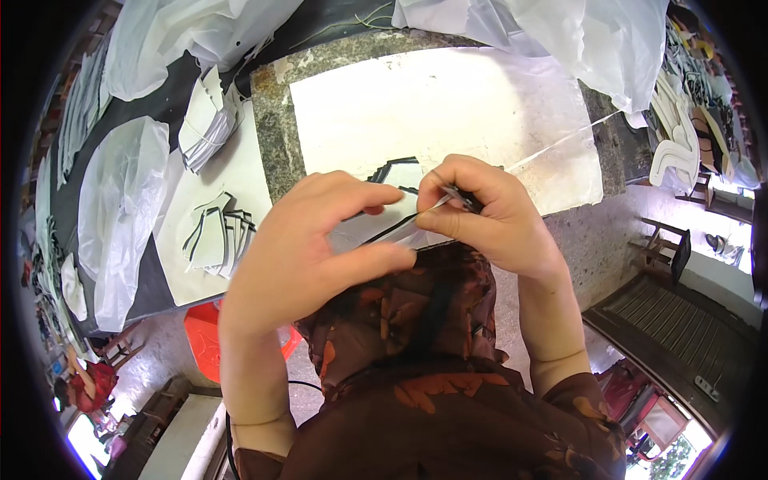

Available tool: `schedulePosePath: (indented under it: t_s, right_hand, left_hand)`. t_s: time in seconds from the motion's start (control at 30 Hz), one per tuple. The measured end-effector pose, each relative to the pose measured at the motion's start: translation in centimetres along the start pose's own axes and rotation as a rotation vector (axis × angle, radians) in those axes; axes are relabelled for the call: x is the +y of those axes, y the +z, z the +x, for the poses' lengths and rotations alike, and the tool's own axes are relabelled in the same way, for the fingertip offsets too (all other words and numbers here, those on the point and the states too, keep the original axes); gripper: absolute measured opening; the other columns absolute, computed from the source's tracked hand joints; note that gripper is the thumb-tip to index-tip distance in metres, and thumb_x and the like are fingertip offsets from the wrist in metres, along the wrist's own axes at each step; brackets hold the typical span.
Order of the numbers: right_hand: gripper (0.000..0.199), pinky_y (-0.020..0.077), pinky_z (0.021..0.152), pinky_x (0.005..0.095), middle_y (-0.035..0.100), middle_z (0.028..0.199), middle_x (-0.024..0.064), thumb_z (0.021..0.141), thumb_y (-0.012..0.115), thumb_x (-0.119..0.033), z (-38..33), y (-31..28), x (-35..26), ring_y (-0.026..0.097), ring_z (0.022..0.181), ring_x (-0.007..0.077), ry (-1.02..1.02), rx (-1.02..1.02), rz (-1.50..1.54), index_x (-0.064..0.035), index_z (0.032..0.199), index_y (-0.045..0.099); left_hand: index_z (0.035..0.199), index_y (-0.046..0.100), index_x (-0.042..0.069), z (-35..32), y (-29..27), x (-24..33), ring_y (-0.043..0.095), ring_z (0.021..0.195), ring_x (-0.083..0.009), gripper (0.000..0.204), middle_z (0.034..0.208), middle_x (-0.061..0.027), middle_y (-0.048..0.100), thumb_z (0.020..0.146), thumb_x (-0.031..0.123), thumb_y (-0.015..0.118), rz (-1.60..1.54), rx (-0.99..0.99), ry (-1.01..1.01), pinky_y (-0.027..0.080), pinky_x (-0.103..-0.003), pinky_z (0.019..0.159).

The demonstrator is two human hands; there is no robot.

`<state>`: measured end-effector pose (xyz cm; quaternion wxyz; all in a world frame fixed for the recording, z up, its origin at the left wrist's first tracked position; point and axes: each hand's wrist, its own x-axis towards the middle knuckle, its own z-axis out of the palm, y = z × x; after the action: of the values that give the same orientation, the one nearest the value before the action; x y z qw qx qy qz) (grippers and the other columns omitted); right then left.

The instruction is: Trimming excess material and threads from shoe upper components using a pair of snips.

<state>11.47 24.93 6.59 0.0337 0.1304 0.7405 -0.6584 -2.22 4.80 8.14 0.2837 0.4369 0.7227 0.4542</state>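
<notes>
My left hand (300, 232) is open above the near table edge, thumb and index finger apart. Beside it, my right hand (496, 220) pinches a thin white strip between thumb and index finger. A small dark, partly metallic object (464, 198) sits within the right hand's curled fingers; its kind is hidden. Between the hands, a pale flat piece with a black edge (388, 228) runs down-left from the pinch. Just beyond the fingers lie some pale black-edged pieces (400, 170), partly covered by my hands. A narrow white ribbon (560, 144) stretches from behind my right hand toward the table's right side.
A large white sheet (432, 96) covers the table middle. At left lie fanned black-edged pieces (216, 240), a tied bundle of pale pieces (210, 128) and a clear plastic bag (124, 216). More plastic (592, 40) hangs at the far right. A red stool (204, 340) stands below.
</notes>
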Motion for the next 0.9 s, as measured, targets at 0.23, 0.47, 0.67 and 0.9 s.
schedulePosePath:
  t_s: [0.23,0.47,0.67,0.9]
  right_hand:
    - [0.020,0.0543,0.085,0.0365,0.067,0.114,0.0099,0.090,0.070,-0.005,-0.3,-1.4,0.1,0.069,0.096,0.0258,-0.272,-0.001,-0.182,-0.0048,0.110,0.070]
    - [0.031,0.0570,0.071,0.0401,0.068,0.120,0.0088,0.085,0.067,-0.004,-1.4,-1.1,-0.3,0.072,0.086,0.0309,-0.317,0.006,-0.791,-0.0155,0.113,0.071]
    - [0.026,0.0548,0.065,0.0433,0.068,0.088,0.0068,0.088,0.064,-0.009,-0.4,-0.6,-0.2,0.069,0.078,0.0320,-0.297,-0.014,-0.742,-0.0163,0.112,0.070]
    - [0.019,0.0528,0.062,0.0417,0.064,0.084,0.0058,0.091,0.067,-0.020,-0.2,-0.8,-0.9,0.066,0.075,0.0299,-0.324,-0.044,-0.682,-0.0124,0.108,0.070]
  left_hand:
    - [0.092,0.076,-0.002,0.8,0.1,0.7,0.056,0.069,-0.0051,0.017,0.076,0.0016,0.067,0.091,0.015,0.079,-0.253,-0.111,-0.520,0.044,-0.024,0.063]
    - [0.091,0.076,-0.001,0.2,-0.4,0.1,0.057,0.071,-0.0041,0.015,0.077,0.0034,0.067,0.091,0.014,0.079,-0.338,-0.086,-0.577,0.043,-0.022,0.061]
    - [0.101,0.079,-0.003,-0.1,0.1,-0.4,0.061,0.079,-0.0056,0.016,0.086,0.0000,0.070,0.091,0.010,0.080,-0.422,-0.064,-0.536,0.046,-0.022,0.068]
    - [0.104,0.079,-0.003,0.3,0.8,-0.6,0.061,0.081,-0.0064,0.016,0.088,-0.0004,0.069,0.091,0.007,0.079,-0.420,-0.078,-0.513,0.047,-0.023,0.071]
